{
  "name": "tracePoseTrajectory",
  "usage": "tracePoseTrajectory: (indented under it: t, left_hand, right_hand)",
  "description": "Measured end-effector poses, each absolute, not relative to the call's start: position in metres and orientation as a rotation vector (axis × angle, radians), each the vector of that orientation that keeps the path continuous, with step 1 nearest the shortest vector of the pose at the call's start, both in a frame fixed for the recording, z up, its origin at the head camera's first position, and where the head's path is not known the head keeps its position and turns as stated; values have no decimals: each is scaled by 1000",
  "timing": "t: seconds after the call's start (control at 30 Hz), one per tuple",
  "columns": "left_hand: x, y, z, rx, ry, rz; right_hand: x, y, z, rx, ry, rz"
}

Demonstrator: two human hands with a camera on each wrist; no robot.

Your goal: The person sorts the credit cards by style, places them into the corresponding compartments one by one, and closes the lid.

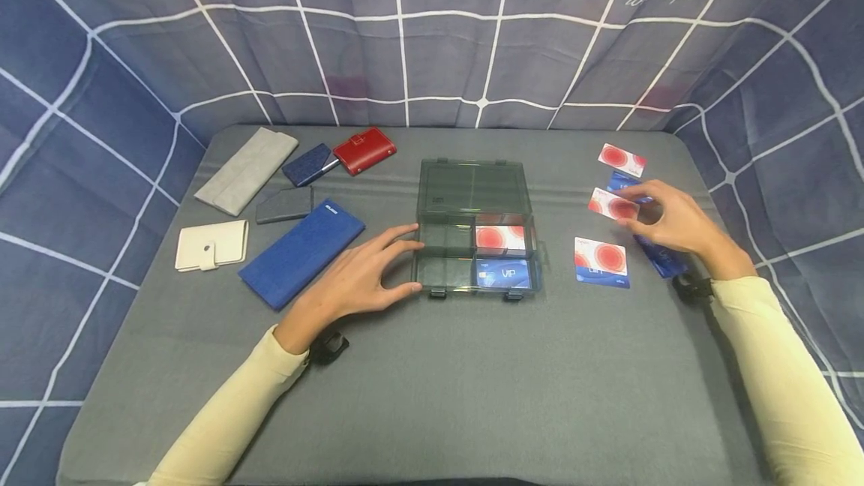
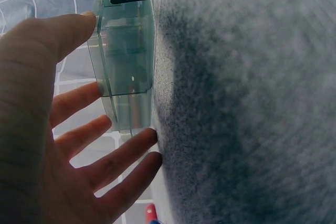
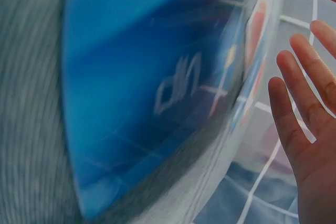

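A translucent green compartment box (image 1: 443,273) lies mid-table with its lid back. Its right compartments hold a red-and-white card (image 1: 499,238) and a blue VIP card (image 1: 504,274). My left hand (image 1: 361,276) rests against the box's left side, thumb near the front corner and fingers spread. In the left wrist view, its thumb (image 2: 79,27) touches the rim. Over on the right, my right hand (image 1: 675,220) hovers with thumb and index fingertips either side of a red-and-white card's (image 1: 603,202) right end. The right wrist view shows straight fingers (image 3: 296,72) above a blue card (image 3: 131,82).
More cards lie at right: a red-and-white one (image 1: 621,160) farther back and another (image 1: 600,256) overlapping a blue card (image 1: 603,277). At left are a long blue wallet (image 1: 304,253), a cream wallet (image 1: 229,242), a grey wallet (image 1: 248,169), a red wallet (image 1: 365,151) and dark card holders (image 1: 308,163).
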State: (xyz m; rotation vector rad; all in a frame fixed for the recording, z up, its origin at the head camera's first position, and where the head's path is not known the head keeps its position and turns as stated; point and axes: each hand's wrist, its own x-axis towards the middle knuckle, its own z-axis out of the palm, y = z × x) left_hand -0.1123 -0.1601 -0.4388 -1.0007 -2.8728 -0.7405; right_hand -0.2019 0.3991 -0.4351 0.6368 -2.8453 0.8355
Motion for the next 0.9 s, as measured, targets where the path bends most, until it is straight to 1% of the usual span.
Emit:
tracePoseTrajectory:
  t: [0.4, 0.9]
  left_hand:
    - [-110, -161, -439, -991, -2886, -745]
    - [-113, -161, -441, -990, -2884, -728]
  right_hand:
    - [-214, 413, -441, 607, -2979, 650]
    - [-215, 415, -442, 635, -2982, 628]
